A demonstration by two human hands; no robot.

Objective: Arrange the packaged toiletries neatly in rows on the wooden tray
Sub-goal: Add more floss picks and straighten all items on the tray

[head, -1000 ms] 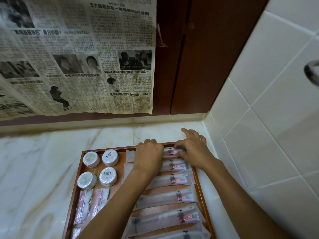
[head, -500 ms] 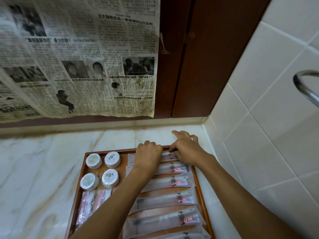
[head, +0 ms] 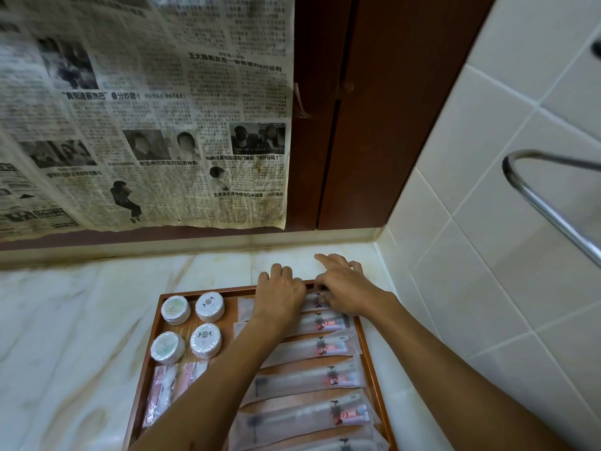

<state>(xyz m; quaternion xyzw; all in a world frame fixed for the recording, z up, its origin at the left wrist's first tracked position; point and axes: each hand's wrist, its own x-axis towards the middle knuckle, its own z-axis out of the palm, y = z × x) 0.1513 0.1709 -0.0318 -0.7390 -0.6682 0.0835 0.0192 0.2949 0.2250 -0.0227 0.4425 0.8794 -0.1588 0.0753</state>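
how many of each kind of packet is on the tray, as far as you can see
Round white packs: 4
Long toothbrush sachets: 6 visible, the nearest cut off by the frame edge
Small pink sachets: 2 visible, with the left forearm covering the tray beside them
Total: 12 visible on the wooden tray

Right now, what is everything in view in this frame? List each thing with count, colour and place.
wooden tray: one, reddish brown, on the counter near the tiled corner.
round soap packs: four, white, two by two in the tray's far left part.
toothbrush packets: at least six, frosted clear, stacked in a column along the tray's right side.
slim sachets: at least two, pinkish, left side below the soaps.
marble counter: one, cream.
newspaper: one sheet, yellowed, hanging on the back wall.
cabinet door: dark brown.
metal rail: one, chrome, on the white tiled wall.
left hand, right hand: on the farthest packet.
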